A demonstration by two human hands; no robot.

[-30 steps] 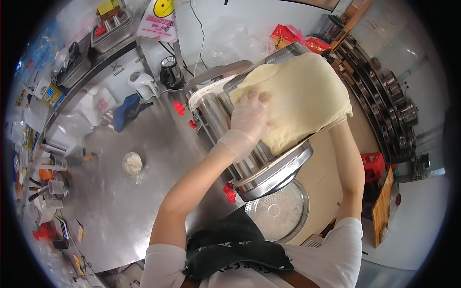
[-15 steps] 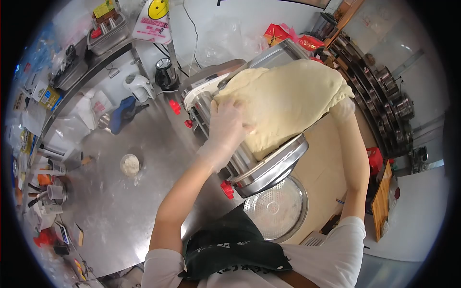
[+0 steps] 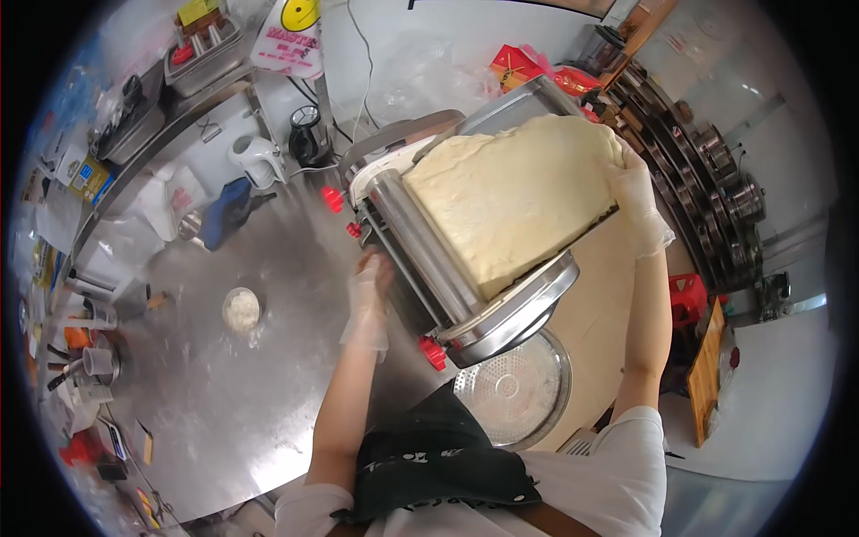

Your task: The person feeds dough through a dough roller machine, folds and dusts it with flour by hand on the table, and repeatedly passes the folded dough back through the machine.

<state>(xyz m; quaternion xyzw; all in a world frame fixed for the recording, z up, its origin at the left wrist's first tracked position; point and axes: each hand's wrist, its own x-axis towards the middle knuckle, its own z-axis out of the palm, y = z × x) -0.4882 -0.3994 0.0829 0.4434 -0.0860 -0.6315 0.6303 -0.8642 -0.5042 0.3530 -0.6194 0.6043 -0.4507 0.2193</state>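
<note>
A thick, pale slab of dough (image 3: 523,192) lies on the feed tray of a metal dough sheeter (image 3: 425,246), its near-left edge against the steel roller. My right hand (image 3: 637,201), in a clear plastic glove, grips the slab's far right edge. On the roller's other side, my left hand (image 3: 369,286), also gloved, is low beside the machine, just above the steel table. Its fingers are smeared by motion and partly turned away, so their pose is unclear.
A small bowl of white flour (image 3: 242,310) stands on the steel table (image 3: 197,394). Below the sheeter lies a round perforated pan (image 3: 519,394). A white hand mixer (image 3: 258,161) is at the back, and stacked round pans (image 3: 684,166) line the right side.
My left hand has left the dough and moved down and left past the roller. My right hand has shifted up along the dough's edge. The slab now lies flatter and squarer on the tray.
</note>
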